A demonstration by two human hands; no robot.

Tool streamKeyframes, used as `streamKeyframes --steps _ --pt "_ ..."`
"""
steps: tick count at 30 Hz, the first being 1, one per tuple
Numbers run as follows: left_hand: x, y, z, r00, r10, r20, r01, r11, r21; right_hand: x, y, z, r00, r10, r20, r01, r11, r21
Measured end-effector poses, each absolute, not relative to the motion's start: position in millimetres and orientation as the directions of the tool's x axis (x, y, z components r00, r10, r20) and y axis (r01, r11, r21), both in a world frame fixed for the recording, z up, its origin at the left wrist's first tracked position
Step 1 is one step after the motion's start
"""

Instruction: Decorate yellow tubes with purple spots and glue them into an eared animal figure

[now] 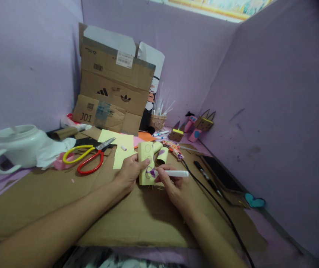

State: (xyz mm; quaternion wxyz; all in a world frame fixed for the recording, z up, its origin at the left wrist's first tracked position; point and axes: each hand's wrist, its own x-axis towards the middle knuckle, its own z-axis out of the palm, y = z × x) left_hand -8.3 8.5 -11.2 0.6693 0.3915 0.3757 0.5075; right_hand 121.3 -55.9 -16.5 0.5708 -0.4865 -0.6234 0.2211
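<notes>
My left hand (130, 171) grips a pale yellow paper-covered tube (145, 152) from its left side, thumb across the front. Several rounded outlines are drawn on the tube, and the lowest has purple colour in it. In my right hand (173, 183) is a white marker (177, 173), lying nearly level, its purple tip at that lowest outline. Just behind, another yellow tube (162, 155) with a purple patch rests on the cardboard. A small marker cap (124, 147) lies on a yellow paper sheet (119, 158).
Red and yellow scissors (93, 152) and a white pot (22, 147) are at left. Flattened cardboard (114, 80) leans behind. At right are a glue gun (176, 149) with a black cable (217, 203), a black pen (207, 178) and a dark flat object (222, 173).
</notes>
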Motion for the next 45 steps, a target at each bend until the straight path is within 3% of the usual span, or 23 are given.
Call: streamKeyframes --steps 11,23,38,45 --pt "-8.9 6.1 -9.4 0.209 0.972 -0.105 -0.390 0.181 0.903 124.9 -59.4 -11.8 0.142 0.867 0.479 0.423 0.384 -0.821" --pt "-8.1 5.9 -7.7 0.210 0.971 -0.112 -0.410 0.191 0.892 123.3 -51.8 -20.8 0.177 0.828 0.532 0.313 0.465 -0.828" --pt "-8.1 7.5 -10.3 0.194 0.975 -0.111 -0.404 0.182 0.896 125.5 -57.5 -15.2 0.150 0.860 0.487 0.417 0.391 -0.820" --pt "-7.1 7.6 -8.8 0.189 0.974 -0.128 -0.396 0.195 0.897 126.1 -55.4 -17.2 0.178 0.848 0.499 0.361 0.415 -0.835"
